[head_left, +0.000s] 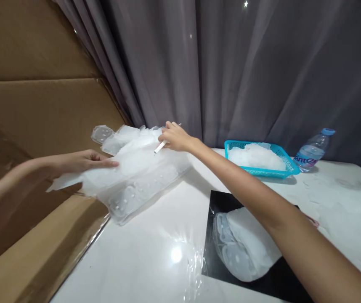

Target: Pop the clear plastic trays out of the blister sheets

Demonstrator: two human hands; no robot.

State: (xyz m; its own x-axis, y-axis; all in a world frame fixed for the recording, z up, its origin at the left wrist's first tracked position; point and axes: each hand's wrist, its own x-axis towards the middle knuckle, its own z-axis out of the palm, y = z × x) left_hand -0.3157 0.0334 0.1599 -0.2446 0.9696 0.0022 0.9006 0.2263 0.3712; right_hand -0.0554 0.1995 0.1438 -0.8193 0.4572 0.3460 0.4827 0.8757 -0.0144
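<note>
One white surface (130,261) carries the lot; black sheet (211,263) is the reference. Pile (149,168) of white sheets and clear plastic: left of the black sheet, farther back. Blue basket (258,171) with white material: behind it. Lobed clear-and-white piece (246,248): on it. Bottle (311,153): behind, to its right. Left hand (88,160), well left: fingers narrow, gripping pile edge. Right hand (176,136), beyond its left side: fingers closed on slim white stick (160,147) over pile.
</note>
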